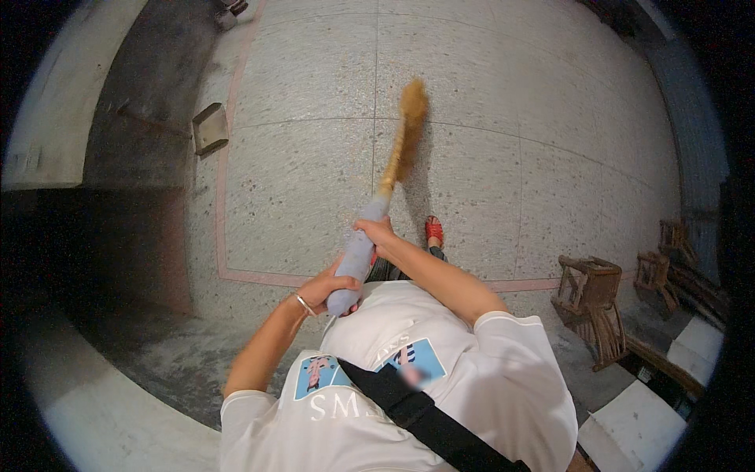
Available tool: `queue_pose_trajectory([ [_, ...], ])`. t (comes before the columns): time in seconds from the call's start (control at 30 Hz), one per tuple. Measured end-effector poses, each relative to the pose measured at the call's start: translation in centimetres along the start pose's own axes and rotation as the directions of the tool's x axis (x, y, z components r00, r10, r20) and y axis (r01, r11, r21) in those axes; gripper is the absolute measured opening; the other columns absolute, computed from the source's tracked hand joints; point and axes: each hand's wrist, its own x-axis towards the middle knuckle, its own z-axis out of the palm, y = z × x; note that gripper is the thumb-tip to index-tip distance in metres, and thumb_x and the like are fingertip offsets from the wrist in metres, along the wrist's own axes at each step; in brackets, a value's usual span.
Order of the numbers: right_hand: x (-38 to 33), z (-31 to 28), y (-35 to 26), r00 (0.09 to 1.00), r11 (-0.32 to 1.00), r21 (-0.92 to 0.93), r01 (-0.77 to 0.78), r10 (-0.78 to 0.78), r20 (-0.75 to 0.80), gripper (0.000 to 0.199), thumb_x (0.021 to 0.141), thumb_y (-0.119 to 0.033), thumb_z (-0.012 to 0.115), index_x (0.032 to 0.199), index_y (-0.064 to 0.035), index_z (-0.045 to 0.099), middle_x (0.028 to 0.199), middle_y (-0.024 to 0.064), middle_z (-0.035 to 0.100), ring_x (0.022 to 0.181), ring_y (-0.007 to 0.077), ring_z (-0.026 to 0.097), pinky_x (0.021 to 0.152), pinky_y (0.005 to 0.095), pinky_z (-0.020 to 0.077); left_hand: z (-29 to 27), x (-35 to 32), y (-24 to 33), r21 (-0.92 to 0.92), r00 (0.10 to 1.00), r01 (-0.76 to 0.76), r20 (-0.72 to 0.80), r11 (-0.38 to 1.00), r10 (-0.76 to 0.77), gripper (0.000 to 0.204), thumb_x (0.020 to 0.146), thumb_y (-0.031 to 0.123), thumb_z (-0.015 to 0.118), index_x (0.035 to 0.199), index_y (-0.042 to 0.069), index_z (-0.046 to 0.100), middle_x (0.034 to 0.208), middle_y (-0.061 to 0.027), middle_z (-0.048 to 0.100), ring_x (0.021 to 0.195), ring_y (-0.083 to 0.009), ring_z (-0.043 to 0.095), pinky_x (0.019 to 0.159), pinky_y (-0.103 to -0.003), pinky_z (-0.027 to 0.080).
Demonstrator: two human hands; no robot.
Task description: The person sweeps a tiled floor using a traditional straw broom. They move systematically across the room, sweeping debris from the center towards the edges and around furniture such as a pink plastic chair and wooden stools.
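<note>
A broom with a grey-blue handle [360, 252] and tan bristles [407, 130] reaches out over the speckled stone floor [307, 181]. My left hand [326, 289] grips the lower end of the handle, a thin bangle on its wrist. My right hand [376, 233] holds the handle higher up, close to where the bristles start. The bristle tip rests on the floor ahead of me. A foot in a red sandal [433, 231] shows just right of the handle.
A metal dustpan [210, 127] lies on the floor at the left near a dark wall. Small wooden chairs [591, 303] stand at the right with more wooden pieces [668, 267] behind. A pale ledge [102, 409] runs along the lower left.
</note>
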Motion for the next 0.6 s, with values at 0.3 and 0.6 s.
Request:
queue_pose_trajectory([
  [0.3,-2.4,8.5,5.9,0.985,0.985,-0.013,-0.173,0.173,-0.014,0.062,0.062,-0.007,0.066,0.114,0.0001,0.035,0.098,0.0142,0.049,0.082,0.0241,0.053,0.062,0.0414,0.0489,-2.9,-6.5,-3.4,-0.043,0.983,-0.071,-0.171,0.997,0.062,0.068,0.070,0.023,0.062,0.128,0.013,0.026,0.085,-0.0116,0.050,0.056,-0.0190,0.055,0.045,-0.030,0.047],
  [0.6,0.1,12.3,4.4,0.940,0.982,-0.164,0.090,-0.030,0.339,0.078,0.058,-0.008,0.068,0.119,-0.0015,0.021,0.106,0.0163,0.043,0.094,0.0271,0.050,0.065,0.0462,0.0478,-1.8,-5.9,-3.9,0.020,0.918,-0.136,-0.374,0.991,0.133,0.078,0.067,0.021,0.063,0.131,0.015,0.020,0.097,-0.0101,0.044,0.079,-0.0226,0.052,0.051,-0.037,0.050],
])
